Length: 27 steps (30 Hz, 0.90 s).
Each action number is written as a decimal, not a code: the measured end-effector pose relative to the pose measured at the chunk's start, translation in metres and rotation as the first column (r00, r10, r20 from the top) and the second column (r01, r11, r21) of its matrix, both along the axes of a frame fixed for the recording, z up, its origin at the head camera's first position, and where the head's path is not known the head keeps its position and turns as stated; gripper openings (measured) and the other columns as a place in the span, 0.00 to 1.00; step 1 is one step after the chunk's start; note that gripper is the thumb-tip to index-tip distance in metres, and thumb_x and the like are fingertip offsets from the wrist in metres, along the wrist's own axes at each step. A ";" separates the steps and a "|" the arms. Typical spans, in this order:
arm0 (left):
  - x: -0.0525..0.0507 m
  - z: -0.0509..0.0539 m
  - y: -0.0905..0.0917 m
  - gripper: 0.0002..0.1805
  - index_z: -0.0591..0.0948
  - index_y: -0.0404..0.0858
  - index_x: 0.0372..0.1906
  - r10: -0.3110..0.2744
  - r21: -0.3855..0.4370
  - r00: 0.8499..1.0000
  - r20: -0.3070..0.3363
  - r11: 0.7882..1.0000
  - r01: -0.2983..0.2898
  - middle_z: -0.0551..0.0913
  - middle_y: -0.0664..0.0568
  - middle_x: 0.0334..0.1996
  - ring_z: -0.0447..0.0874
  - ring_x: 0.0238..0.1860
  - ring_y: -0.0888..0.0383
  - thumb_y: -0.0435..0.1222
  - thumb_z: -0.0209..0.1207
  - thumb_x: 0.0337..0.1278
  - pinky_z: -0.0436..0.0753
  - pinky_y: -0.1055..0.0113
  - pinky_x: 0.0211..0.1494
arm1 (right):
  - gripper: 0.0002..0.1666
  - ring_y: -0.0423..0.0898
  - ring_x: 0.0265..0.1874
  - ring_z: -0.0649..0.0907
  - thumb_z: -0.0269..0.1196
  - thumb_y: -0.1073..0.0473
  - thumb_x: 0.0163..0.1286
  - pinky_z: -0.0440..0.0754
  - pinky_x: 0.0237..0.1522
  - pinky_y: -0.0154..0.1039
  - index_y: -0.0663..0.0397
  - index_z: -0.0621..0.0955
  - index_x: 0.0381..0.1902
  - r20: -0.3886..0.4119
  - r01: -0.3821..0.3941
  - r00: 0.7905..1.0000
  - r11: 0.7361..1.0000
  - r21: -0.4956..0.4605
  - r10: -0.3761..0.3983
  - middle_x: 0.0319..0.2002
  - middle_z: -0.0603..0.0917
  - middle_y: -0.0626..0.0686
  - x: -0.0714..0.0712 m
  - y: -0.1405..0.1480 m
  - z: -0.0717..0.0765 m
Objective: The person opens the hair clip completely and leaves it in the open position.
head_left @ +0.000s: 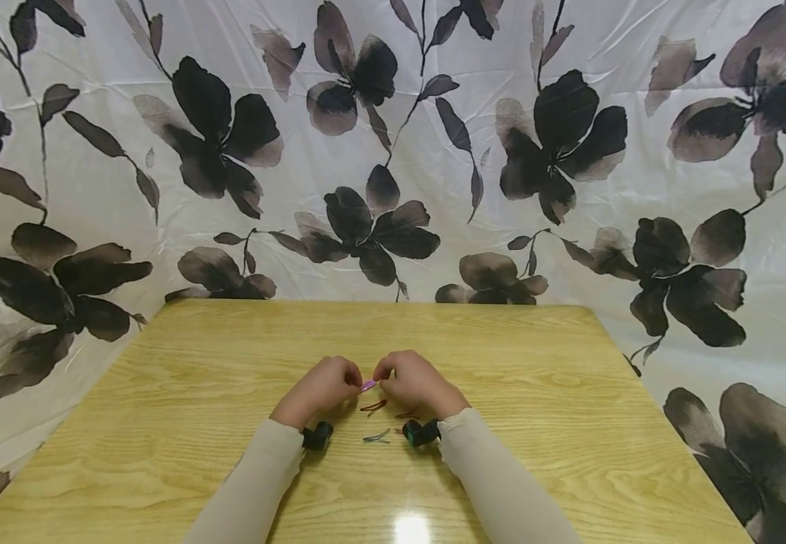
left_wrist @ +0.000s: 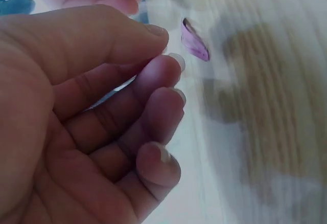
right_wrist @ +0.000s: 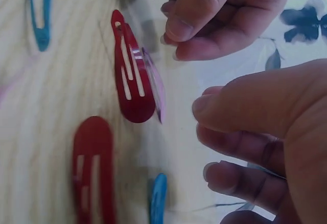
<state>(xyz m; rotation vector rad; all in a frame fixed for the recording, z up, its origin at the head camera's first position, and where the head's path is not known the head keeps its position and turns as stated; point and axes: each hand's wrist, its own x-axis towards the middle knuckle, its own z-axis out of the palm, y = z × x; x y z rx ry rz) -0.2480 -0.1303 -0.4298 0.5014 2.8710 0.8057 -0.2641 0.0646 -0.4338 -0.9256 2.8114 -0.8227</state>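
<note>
A pink snap hair clip (head_left: 368, 385) lies on the wooden table between the two hands. My left hand (head_left: 328, 384) is just left of it, fingers loosely bent and thumb near the index finger. In the left wrist view the pink clip (left_wrist: 195, 42) shows a little beyond those fingertips, apart from them. To the clip's right is my right hand (head_left: 415, 381). Its thumb and fingers (right_wrist: 217, 178) are bent, with nothing between them in the right wrist view. There, a red snap clip (right_wrist: 134, 73), its frame sprung open, partly hides the pink clip (right_wrist: 159, 93).
Nearer the wrists lie another red clip (right_wrist: 94, 168), a blue clip (right_wrist: 40, 19) and a second blue clip (right_wrist: 158, 201). A blurred pink shape (right_wrist: 13, 83) is at the view's left edge. A floral cloth (head_left: 379, 151) hangs behind the table (head_left: 230, 340).
</note>
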 end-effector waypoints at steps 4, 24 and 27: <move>-0.003 0.002 0.001 0.04 0.85 0.40 0.27 0.028 -0.005 0.999 0.029 1.000 -0.028 0.81 0.56 0.24 0.74 0.26 0.59 0.32 0.65 0.54 0.75 0.65 0.34 | 0.11 0.40 0.38 0.80 0.60 0.63 0.63 0.78 0.42 0.36 0.47 0.87 0.40 0.008 0.002 1.000 0.999 0.049 -0.003 0.37 0.85 0.43 -0.005 -0.003 0.004; -0.004 -0.004 0.004 0.09 0.83 0.40 0.20 0.053 -0.028 0.998 0.016 0.998 -0.052 0.78 0.56 0.17 0.71 0.21 0.59 0.31 0.65 0.53 0.71 0.68 0.27 | 0.08 0.41 0.35 0.83 0.64 0.60 0.62 0.81 0.41 0.38 0.47 0.88 0.37 -0.005 -0.070 0.997 0.968 0.242 0.074 0.35 0.87 0.44 -0.023 -0.023 0.009; -0.003 -0.005 0.004 0.09 0.83 0.40 0.20 0.043 -0.041 0.999 -0.002 0.998 -0.043 0.78 0.56 0.18 0.71 0.21 0.60 0.31 0.66 0.53 0.71 0.68 0.28 | 0.06 0.40 0.34 0.82 0.66 0.59 0.61 0.81 0.40 0.37 0.47 0.88 0.35 0.000 -0.063 0.998 0.967 0.246 0.065 0.33 0.87 0.43 -0.023 -0.024 0.008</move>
